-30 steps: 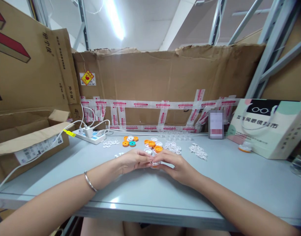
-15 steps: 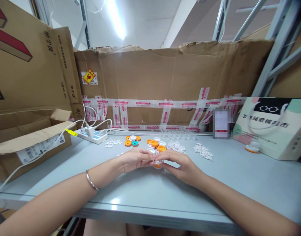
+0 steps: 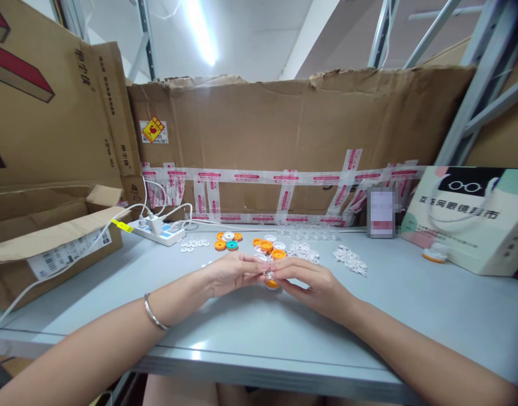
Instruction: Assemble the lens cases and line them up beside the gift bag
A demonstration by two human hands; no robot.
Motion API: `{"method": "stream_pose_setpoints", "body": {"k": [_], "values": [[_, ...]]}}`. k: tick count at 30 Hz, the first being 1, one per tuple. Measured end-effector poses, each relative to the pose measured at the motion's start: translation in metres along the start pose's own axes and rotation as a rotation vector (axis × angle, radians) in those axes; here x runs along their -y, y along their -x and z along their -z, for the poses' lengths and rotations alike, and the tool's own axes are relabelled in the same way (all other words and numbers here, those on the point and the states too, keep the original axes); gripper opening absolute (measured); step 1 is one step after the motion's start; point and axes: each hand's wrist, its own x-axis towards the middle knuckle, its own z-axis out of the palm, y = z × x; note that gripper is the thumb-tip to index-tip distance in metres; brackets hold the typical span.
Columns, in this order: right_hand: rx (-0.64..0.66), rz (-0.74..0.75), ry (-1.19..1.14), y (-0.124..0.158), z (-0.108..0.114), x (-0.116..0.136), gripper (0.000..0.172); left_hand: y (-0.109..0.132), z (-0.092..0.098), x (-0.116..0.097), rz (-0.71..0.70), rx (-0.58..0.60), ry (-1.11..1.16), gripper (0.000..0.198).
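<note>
Over the middle of the table, my left hand (image 3: 237, 272) and my right hand (image 3: 312, 280) meet fingertip to fingertip. Both are closed in a pinch around a small whitish piece (image 3: 268, 274), mostly hidden by the fingers and too small to name. Right under the fingertips lies an orange and white round plastic part (image 3: 272, 285). Just beyond my hands is a cluster of orange round parts (image 3: 266, 246) and white ring-shaped parts (image 3: 279, 246). A pile of small white plastic pieces (image 3: 304, 253) sits behind my right hand.
Orange, white and teal round parts (image 3: 232, 246) lie left of centre, beside small white pieces (image 3: 194, 245). More white pieces (image 3: 350, 260) lie to the right. A power strip (image 3: 159, 232), an open carton (image 3: 51, 248), a phone (image 3: 381, 211) and a paper bag (image 3: 470, 220) stand around the table's edges.
The fingertips have shifted slightly against each other around the small piece, uncovering more of the orange part below. Otherwise the hands stay in the same place.
</note>
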Motion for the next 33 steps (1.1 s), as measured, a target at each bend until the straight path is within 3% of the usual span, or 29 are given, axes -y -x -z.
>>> {"method": "stream_pose_setpoints", "body": {"k": [6,17,33], "values": [[-0.012,0.046,0.068,0.0005,0.0,0.0004,0.022,0.0018,-0.0024,0.001,-0.009,-0.001,0.02,0.009],[-0.04,-0.078,0.102,0.0052,-0.0016,-0.0011,0.035,0.0011,-0.002,0.0038,-0.028,0.006,0.033,0.007],[-0.039,0.011,0.177,0.0036,0.0,0.001,0.03,0.0009,-0.0032,0.0044,-0.027,-0.027,0.023,0.01]]}}
